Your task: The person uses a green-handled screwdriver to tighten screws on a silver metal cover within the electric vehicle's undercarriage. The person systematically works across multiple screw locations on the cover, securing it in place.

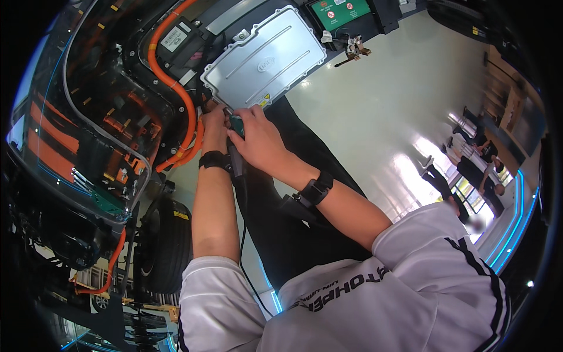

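Note:
My left hand point(214, 126) and my right hand point(258, 138) meet at the lower corner of a ribbed silver metal box point(264, 56) mounted on a cutaway vehicle chassis. Together they grip a slim dark tool with a green body point(237, 125), its tip pressed at the box's edge. A black cable hangs down from the tool between my forearms. Both wrists wear black bands. Thick orange cables point(176, 76) curve just left of my left hand.
A black tyre point(167, 246) stands below left. A clear panel covers orange and black components point(88, 135) on the left. A small metal part point(353, 48) lies by the chassis edge. People stand far off at the right point(469, 170) on a glossy pale floor.

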Demonstrator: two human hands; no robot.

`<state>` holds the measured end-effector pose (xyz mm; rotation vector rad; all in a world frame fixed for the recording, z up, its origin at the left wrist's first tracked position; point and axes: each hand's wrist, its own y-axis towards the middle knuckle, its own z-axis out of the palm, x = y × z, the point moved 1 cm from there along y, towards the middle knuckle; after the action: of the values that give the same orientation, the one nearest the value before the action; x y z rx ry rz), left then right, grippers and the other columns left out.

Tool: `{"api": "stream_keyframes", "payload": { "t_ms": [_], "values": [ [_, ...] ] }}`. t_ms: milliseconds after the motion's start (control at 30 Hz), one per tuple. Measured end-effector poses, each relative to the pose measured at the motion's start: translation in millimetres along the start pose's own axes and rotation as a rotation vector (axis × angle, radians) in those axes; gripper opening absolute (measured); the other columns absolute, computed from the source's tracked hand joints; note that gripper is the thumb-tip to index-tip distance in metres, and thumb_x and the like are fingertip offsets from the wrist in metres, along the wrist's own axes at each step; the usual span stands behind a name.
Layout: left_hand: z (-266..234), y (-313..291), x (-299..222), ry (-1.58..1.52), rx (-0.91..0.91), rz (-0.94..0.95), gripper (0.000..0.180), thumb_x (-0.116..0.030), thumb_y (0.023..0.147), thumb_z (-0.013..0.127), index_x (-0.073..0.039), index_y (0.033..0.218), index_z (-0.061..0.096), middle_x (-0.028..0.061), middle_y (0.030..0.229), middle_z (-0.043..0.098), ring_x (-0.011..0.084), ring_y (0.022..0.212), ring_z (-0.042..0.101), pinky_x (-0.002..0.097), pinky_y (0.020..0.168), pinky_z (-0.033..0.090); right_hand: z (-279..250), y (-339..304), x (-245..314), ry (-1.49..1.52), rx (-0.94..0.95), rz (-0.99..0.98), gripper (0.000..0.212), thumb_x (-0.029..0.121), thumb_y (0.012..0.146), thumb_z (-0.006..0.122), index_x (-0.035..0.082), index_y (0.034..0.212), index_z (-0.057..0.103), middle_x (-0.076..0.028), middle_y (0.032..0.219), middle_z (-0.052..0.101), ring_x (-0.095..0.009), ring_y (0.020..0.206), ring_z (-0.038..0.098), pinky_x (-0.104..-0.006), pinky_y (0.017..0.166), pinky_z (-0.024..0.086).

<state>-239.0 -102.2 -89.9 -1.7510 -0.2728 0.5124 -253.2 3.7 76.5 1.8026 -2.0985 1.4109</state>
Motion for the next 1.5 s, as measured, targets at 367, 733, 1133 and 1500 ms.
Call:
{"api": "stream_keyframes", "payload": {
  "t_ms": [367, 733, 1133, 1500],
  "values": [
    [-3.0, 12.1, 12.7, -0.158, 0.106, -0.115, 0.011, -0.011, 0.086, 0.057, -0.005, 0.077, 0.055, 0.0048, 0.061, 0.054, 0.0108, 0.041, 0.039, 0.0235, 0.035, 0.027, 5.8, -3.0, 3.0, -0.093, 0.043, -0.049, 0.030, 0.018, 0.085, 0.062, 0.000, 0.108, 0.057, -0.021, 0.100, 0.055, -0.040, 0.078, 0.062, -0.0448, 0.069, 0.053],
    [1.4, 11.6, 10.1, -0.063, 0.061, -0.119, 0.012, -0.009, 0.083, 0.062, -0.004, 0.080, 0.052, 0.0053, 0.062, 0.053, 0.0118, 0.042, 0.045, 0.0233, 0.033, 0.028, 3.5, -0.3, 5.2, -0.069, 0.018, -0.018, 0.031, 0.010, 0.080, 0.064, 0.001, 0.108, 0.057, -0.020, 0.104, 0.053, -0.038, 0.083, 0.062, -0.0446, 0.070, 0.052],
    [-2.2, 25.7, 23.2, -0.209, 0.093, -0.116, 0.015, -0.012, 0.083, 0.060, -0.004, 0.071, 0.056, 0.0011, 0.054, 0.045, 0.0118, 0.039, 0.039, 0.0264, 0.033, 0.025, 0.5, -0.8, 7.9, -0.168, 0.068, -0.111, 0.031, 0.000, 0.070, 0.064, 0.007, 0.100, 0.058, -0.012, 0.101, 0.054, -0.034, 0.088, 0.060, -0.0424, 0.072, 0.050],
    [-8.5, 36.0, 42.6, -0.533, 0.322, -0.221, 0.019, -0.015, 0.093, 0.051, -0.004, 0.079, 0.055, 0.0021, 0.067, 0.051, 0.0086, 0.046, 0.034, 0.0205, 0.036, 0.023, -1.9, -5.3, -0.3, -0.099, 0.083, -0.168, 0.030, -0.001, 0.070, 0.065, 0.008, 0.098, 0.058, -0.009, 0.104, 0.055, -0.032, 0.096, 0.058, -0.0414, 0.076, 0.049]
  ]
}}
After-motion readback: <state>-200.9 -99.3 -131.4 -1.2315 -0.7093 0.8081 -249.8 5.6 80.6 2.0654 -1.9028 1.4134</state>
